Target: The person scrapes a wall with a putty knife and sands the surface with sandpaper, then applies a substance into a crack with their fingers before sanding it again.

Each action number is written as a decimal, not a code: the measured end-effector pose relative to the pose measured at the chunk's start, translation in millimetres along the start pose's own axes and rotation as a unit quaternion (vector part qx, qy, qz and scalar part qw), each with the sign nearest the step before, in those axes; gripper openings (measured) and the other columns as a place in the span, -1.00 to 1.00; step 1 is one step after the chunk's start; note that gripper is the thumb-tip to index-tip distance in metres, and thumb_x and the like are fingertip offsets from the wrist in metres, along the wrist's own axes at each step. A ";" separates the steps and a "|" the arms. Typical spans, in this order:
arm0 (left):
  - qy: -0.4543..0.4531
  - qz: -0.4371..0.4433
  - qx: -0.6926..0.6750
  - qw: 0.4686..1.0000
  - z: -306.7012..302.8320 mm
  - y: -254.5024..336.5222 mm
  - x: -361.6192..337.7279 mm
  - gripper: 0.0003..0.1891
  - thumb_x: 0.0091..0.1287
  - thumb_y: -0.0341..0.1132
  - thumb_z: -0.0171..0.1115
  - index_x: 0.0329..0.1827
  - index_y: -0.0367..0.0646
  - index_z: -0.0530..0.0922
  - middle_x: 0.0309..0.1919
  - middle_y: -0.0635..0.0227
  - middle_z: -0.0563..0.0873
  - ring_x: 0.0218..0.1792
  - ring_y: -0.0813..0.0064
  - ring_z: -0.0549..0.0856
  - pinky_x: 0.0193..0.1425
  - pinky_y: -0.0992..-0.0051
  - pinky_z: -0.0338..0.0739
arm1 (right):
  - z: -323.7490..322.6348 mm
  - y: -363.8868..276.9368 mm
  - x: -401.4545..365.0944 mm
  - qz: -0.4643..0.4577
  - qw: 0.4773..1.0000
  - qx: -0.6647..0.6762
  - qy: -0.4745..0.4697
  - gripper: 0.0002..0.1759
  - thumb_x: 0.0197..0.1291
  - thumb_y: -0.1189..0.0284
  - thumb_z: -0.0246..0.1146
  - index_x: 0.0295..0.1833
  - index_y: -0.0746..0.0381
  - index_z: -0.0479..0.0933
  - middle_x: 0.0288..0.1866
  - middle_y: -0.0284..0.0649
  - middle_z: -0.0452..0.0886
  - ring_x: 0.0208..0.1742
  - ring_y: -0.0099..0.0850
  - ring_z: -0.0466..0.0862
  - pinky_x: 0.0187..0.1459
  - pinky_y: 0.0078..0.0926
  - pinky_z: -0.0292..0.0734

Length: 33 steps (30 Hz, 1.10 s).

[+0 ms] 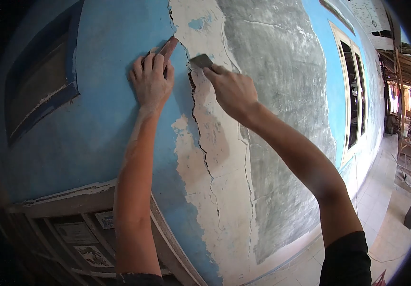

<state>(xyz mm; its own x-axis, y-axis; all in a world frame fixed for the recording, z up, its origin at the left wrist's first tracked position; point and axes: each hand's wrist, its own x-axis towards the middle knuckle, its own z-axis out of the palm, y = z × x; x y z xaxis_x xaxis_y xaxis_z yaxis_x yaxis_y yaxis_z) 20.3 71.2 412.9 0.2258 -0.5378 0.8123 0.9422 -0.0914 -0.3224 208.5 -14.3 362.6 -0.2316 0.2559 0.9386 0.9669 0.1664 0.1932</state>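
a reddish-brown flat tool (169, 51) is gripped by the left hand (153, 78), with the fingers bent over it against the blue wall (105, 114); its upper tip is set at the edge of a jagged crack (197, 114). a scraper (201, 60) is held by the right hand (234, 90), its handle wrapped by closed fingers, and its grey blade is placed just at the right side of the same crack. the crack is bordered by pale plaster (224, 200), beyond which a grey patch (281, 95) is spread. at the lower left, papers (77, 233) are fixed within a wooden frame (72, 202); they appear to be printed, but the lettering is too small to be read.
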 end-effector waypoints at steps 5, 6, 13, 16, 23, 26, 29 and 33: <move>-0.022 -0.007 -0.002 1.000 -1.2 0.5 0.4 -0.83 0.26 -0.18 0.20 -0.21 -0.04 0.53 -0.08 0.40 0.60 0.06 0.21 0.49 0.00 0.12 0.40 | -6.9 -9.0 -2.1 -0.005 1.000 0.008 -0.026 -0.52 0.18 0.66 -0.04 0.20 0.18 0.46 0.19 -0.20 0.54 -0.15 -0.22 0.69 -0.21 -0.29 0.66; -0.022 -0.008 0.003 1.000 -1.8 0.6 0.9 -0.83 0.26 -0.18 0.20 -0.21 -0.04 0.53 -0.08 0.41 0.60 0.05 0.21 0.49 0.00 0.12 0.40 | -7.3 -8.6 -2.7 -0.010 1.000 0.009 -0.024 -0.52 0.17 0.67 -0.04 0.20 0.18 0.47 0.19 -0.20 0.54 -0.15 -0.23 0.70 -0.22 -0.30 0.66; -0.013 -0.001 0.007 1.000 -0.6 0.9 -1.3 -0.83 0.27 -0.16 0.19 -0.20 -0.03 0.52 -0.10 0.41 0.61 0.04 0.21 0.50 0.00 0.11 0.41 | -3.3 -6.1 -7.6 -0.021 1.000 0.015 -0.008 -0.50 0.14 0.68 -0.04 0.20 0.16 0.48 0.15 -0.20 0.57 -0.22 -0.22 0.71 -0.26 -0.34 0.66; -0.008 -0.007 0.010 1.000 -1.3 0.6 0.6 -0.83 0.28 -0.16 0.19 -0.22 -0.03 0.51 -0.11 0.41 0.61 0.04 0.21 0.50 0.01 0.11 0.42 | -1.8 -3.8 1.2 -0.014 1.000 0.024 0.002 -0.50 0.15 0.67 -0.03 0.20 0.16 0.48 0.14 -0.21 0.58 -0.22 -0.23 0.71 -0.25 -0.32 0.66; -0.019 -0.008 0.009 1.000 -4.2 2.1 1.0 -0.83 0.30 -0.16 0.16 -0.23 -0.04 0.50 -0.13 0.40 0.61 0.04 0.20 0.50 0.04 0.12 0.41 | -8.3 -13.7 3.9 -0.016 1.000 0.014 -0.015 -0.52 0.15 0.65 -0.03 0.18 0.17 0.50 0.13 -0.17 0.59 -0.22 -0.23 0.71 -0.25 -0.31 0.66; -0.019 -0.013 -0.006 1.000 -0.8 1.0 0.6 -0.84 0.30 -0.16 0.16 -0.24 -0.03 0.50 -0.13 0.40 0.61 0.04 0.20 0.50 0.05 0.13 0.41 | -10.4 -12.2 8.7 -0.002 0.999 0.029 -0.012 -0.53 0.16 0.65 -0.04 0.17 0.17 0.52 0.13 -0.16 0.59 -0.22 -0.23 0.71 -0.25 -0.31 0.66; -0.010 -0.015 -0.009 1.000 -3.7 1.4 0.7 -0.84 0.29 -0.17 0.17 -0.25 -0.03 0.50 -0.13 0.40 0.61 0.04 0.19 0.50 0.05 0.14 0.41 | -4.8 -15.8 6.8 -0.004 0.999 0.046 0.011 -0.53 0.16 0.65 -0.04 0.17 0.17 0.52 0.13 -0.18 0.59 -0.22 -0.23 0.71 -0.26 -0.32 0.66; -0.020 -0.014 -0.001 1.000 -4.5 2.2 1.0 -0.85 0.28 -0.18 0.18 -0.26 -0.04 0.49 -0.14 0.40 0.61 0.03 0.20 0.50 0.03 0.14 0.42 | -1.6 -8.0 9.5 -0.001 0.999 0.048 0.026 -0.52 0.15 0.67 -0.04 0.17 0.18 0.52 0.12 -0.20 0.60 -0.20 -0.24 0.70 -0.27 -0.32 0.66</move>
<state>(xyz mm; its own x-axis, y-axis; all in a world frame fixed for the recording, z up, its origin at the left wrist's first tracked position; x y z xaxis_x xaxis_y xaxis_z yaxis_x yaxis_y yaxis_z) 21.5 66.8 410.8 0.2085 -0.5011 0.8399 0.9479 -0.1078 -0.2997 198.7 -14.8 370.4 -0.2247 0.2067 0.9522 0.9515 0.2574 0.1687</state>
